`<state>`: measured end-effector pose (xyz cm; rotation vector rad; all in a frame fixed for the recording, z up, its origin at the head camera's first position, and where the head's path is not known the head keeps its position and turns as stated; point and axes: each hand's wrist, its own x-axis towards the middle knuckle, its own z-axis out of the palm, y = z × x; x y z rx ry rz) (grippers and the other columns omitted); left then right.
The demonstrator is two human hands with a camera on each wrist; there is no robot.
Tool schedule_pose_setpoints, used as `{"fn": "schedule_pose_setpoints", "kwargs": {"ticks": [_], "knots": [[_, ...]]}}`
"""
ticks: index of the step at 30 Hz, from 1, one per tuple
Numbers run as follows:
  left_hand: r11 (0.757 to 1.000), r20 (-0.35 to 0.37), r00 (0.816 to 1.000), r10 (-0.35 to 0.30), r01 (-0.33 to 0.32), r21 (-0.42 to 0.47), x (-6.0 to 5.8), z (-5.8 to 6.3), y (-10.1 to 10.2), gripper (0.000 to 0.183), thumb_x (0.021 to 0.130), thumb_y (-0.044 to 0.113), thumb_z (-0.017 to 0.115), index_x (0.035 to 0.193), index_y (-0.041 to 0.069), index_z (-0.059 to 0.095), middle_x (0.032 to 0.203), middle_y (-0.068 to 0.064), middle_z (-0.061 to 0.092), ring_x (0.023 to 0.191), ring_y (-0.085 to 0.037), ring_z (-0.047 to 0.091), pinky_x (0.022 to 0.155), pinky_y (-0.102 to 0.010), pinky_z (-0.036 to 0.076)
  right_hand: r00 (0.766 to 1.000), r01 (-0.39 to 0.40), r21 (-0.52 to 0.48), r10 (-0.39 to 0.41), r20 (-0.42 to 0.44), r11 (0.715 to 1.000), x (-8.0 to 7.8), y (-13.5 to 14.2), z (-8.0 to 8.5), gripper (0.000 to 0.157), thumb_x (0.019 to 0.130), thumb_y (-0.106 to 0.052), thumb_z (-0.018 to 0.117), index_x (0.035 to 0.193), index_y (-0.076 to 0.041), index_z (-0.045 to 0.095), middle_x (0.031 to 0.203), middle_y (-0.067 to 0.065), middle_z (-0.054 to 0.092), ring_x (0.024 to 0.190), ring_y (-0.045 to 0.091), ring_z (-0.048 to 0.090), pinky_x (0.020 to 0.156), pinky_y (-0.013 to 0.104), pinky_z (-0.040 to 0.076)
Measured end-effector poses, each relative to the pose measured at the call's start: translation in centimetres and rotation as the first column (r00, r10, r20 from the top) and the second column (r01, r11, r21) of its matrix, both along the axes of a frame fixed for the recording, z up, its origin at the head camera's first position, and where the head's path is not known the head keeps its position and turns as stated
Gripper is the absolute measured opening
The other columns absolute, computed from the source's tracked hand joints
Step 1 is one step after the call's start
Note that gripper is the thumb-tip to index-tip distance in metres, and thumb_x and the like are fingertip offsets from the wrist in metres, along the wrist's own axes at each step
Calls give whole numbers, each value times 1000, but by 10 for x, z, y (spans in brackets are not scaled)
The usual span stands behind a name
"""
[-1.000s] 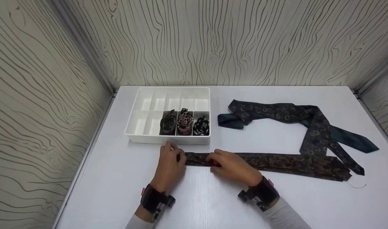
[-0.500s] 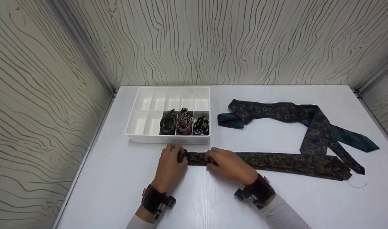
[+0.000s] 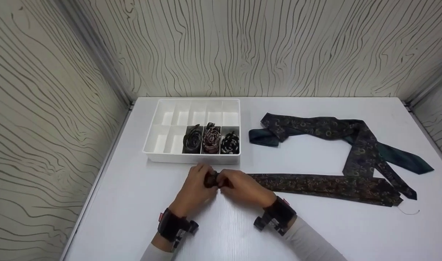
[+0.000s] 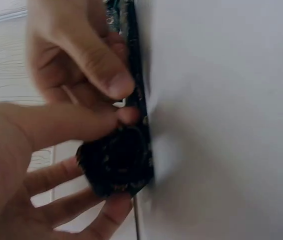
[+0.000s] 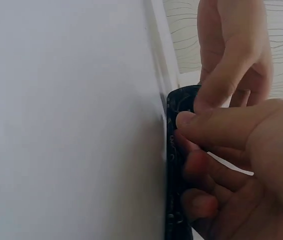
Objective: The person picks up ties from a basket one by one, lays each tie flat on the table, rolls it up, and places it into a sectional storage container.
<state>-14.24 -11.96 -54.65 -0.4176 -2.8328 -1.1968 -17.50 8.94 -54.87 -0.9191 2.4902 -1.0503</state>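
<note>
A dark patterned necktie (image 3: 315,186) lies lengthwise on the white table, its left end wound into a small roll (image 4: 116,160). My left hand (image 3: 195,187) grips this roll, thumb on top and fingers curled round its far side in the left wrist view. Right beside it, my right hand (image 3: 244,187) pinches the flat strip where it meets the roll. In the right wrist view the right thumb (image 5: 216,125) lies close to the left hand (image 5: 236,60), and the strip stretches along the table below the right fingers.
A white divided box (image 3: 192,157) stands just behind the hands, with three rolled ties (image 3: 211,139) in its front compartments. At the right lie a dark floral tie (image 3: 326,128) and a green tie (image 3: 402,157), partly overlapping. Patterned panels (image 3: 242,47) enclose the table.
My right hand has slid left along the tie until it meets the left hand. The left hand has shifted slightly right with the roll, and less flat tie shows between the hands.
</note>
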Motion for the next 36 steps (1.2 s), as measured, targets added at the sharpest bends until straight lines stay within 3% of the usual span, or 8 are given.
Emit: {"fn": "schedule_pose_setpoints", "kwargs": {"ticks": [5, 10, 14, 18, 22, 26, 29, 36], "knots": [[997, -3, 997, -78, 78, 2, -3, 0, -8, 31, 83, -4, 80, 107, 9, 65, 111, -5, 65, 108, -25, 57, 95, -42, 51, 1000, -27, 8, 27, -11, 1000, -2, 3, -2, 24, 96, -11, 71, 120, -16, 70, 106, -3, 70, 94, 12, 65, 86, 31, 57], [999, 10, 1000, -28, 28, -17, -3, 1, -13, 27, 86, -7, 73, 104, 12, 66, 103, 1, 63, 97, -17, 59, 88, -36, 52, 999, -35, 17, 35, -12, 999, -6, 3, -4, 24, 98, -13, 69, 121, -17, 72, 96, -7, 68, 83, 7, 60, 76, 27, 53], [998, 10, 1000, -2, 3, -59, -3, 3, -12, 28, 83, -8, 74, 103, 11, 70, 105, 0, 64, 101, -20, 60, 90, -39, 54, 1000, 10, 51, -9, -17, 999, -6, 1, -2, 22, 98, -17, 71, 120, -19, 72, 88, -9, 65, 76, 6, 57, 70, 27, 50], [993, -33, 999, -34, 29, -118, -3, 5, -9, 27, 80, -7, 78, 102, 9, 73, 105, -4, 68, 103, -26, 60, 91, -43, 55, 998, 56, 100, -54, -21, 993, -5, -6, 1, 30, 99, -36, 74, 125, -24, 67, 81, -11, 62, 69, 7, 55, 63, 28, 47], [987, -77, 994, -79, 67, -147, -4, 4, -7, 21, 84, -3, 80, 100, 8, 72, 101, -5, 71, 99, -24, 57, 87, -39, 54, 995, 88, 138, -80, -63, 987, -4, -13, 2, 44, 95, -50, 75, 131, -26, 65, 80, -11, 61, 68, 7, 54, 62, 30, 45], [988, -78, 992, -95, 84, -130, -4, 4, -8, 20, 88, -4, 77, 98, 7, 64, 94, -6, 67, 93, -22, 54, 80, -34, 50, 991, 99, 149, -84, -100, 984, -5, -16, 0, 43, 94, -46, 78, 131, -25, 68, 79, -10, 60, 68, 7, 53, 63, 29, 44], [989, -57, 994, -98, 90, -119, -2, 6, -11, 22, 87, -6, 77, 100, 7, 64, 96, -7, 64, 96, -23, 55, 83, -36, 51, 992, 97, 140, -85, -90, 985, -6, -15, -1, 39, 94, -41, 80, 128, -25, 71, 78, -9, 61, 67, 8, 52, 62, 29, 43], [983, -28, 990, -136, 131, -127, 1, 11, -10, 29, 83, -5, 78, 109, 7, 75, 109, -6, 67, 106, -24, 61, 95, -42, 56, 991, 88, 143, -73, -108, 986, -4, -14, -3, 43, 89, -45, 83, 126, -27, 67, 93, -10, 67, 79, 9, 60, 69, 31, 48]]}}
